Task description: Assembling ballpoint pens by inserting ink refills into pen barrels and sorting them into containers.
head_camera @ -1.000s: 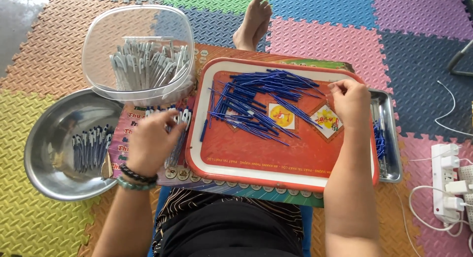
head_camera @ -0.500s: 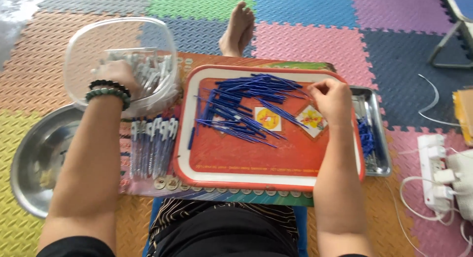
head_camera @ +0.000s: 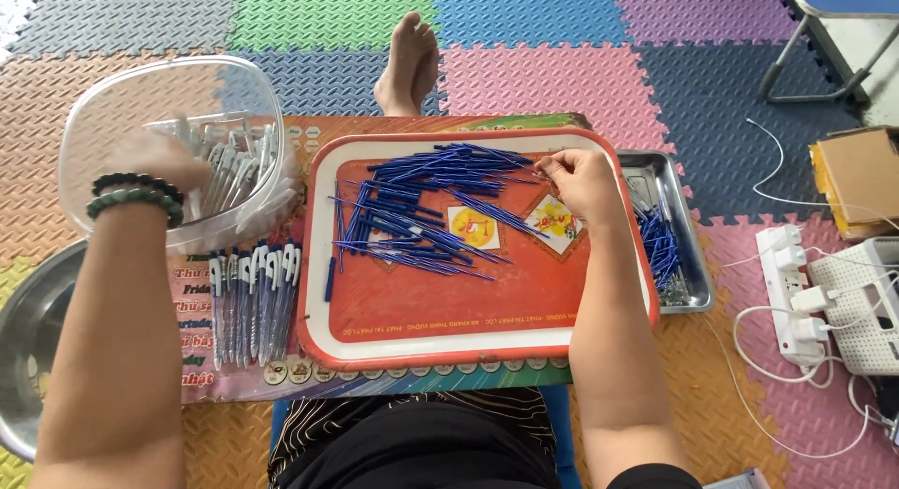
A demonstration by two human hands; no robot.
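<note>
On the orange tray (head_camera: 468,344), right hand (head_camera: 576,182) pinching a blue refill (head_camera: 440,185); left hand (head_camera: 154,161), grip unclear, inside clear tub (head_camera: 112,105) of pen barrels (head_camera: 229,166).

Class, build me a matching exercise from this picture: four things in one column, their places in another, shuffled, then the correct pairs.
Things:
1. left hand
2. right hand
3. blue refills
4. row of pens

Places:
A. on the mat beside the red tray
B. inside the clear tub
C. piled on the red tray
D. at the tray's far right part

Pairs: 1-B, 2-D, 3-C, 4-A
</note>
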